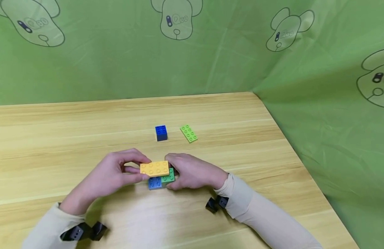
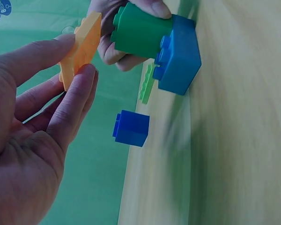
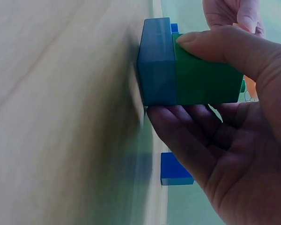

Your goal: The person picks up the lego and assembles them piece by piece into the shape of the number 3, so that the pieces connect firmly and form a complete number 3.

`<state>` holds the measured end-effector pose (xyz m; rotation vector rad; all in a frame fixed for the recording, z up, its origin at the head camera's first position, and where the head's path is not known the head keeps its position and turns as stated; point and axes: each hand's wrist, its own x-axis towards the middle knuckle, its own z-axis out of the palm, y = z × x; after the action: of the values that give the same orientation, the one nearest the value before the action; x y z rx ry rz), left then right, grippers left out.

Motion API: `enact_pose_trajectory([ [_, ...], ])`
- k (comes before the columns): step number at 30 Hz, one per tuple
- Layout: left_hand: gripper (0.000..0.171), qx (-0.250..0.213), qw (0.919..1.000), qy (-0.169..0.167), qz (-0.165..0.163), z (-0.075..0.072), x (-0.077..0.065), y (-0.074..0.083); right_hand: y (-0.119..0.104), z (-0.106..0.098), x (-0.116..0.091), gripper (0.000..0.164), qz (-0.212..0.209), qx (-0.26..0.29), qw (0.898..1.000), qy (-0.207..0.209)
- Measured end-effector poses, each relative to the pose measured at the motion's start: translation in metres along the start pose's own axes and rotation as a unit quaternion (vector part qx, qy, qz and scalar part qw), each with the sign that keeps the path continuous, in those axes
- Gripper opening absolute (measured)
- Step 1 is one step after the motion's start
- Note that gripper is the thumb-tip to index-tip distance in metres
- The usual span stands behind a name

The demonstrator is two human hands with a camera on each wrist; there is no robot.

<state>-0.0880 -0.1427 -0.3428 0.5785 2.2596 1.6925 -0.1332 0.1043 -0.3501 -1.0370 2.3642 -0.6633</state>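
Between thumb and fingers, my left hand pinches a thin yellow-orange toy building plate with studs on top. My right hand grips a green building brick, thumb on one side and fingers on the other. That brick sits on one end of a longer blue brick, whose other studs show uncovered. In the head view the yellow-orange plate partly covers both bricks; the left wrist view shows a gap between it and them. The stack appears slightly above the table.
Farther back on the wooden table stands a small dark blue brick. Right of it lies a flat light green plate. Green cloth with printed cartoon heads hangs behind and along the right edge.
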Motion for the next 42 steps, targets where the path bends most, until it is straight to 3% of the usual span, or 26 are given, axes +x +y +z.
enact_pose_trajectory([
  [13, 0.030, 0.017, 0.9995, -0.021, 0.013, 0.008, 0.005, -0.001, 0.003, 0.001, 0.001, 0.039, -0.013, 0.007, 1.000, 0.004],
  [28, 0.030, 0.019, 0.9991, -0.022, 0.032, 0.014, 0.003, -0.003, 0.004, 0.002, 0.003, 0.037, -0.014, 0.017, 1.000, 0.005],
  [42, 0.029, 0.070, 0.9965, -0.018, 0.041, 0.016, 0.003, 0.001, 0.003, -0.001, -0.001, 0.037, -0.016, 0.016, 1.000, 0.006],
])
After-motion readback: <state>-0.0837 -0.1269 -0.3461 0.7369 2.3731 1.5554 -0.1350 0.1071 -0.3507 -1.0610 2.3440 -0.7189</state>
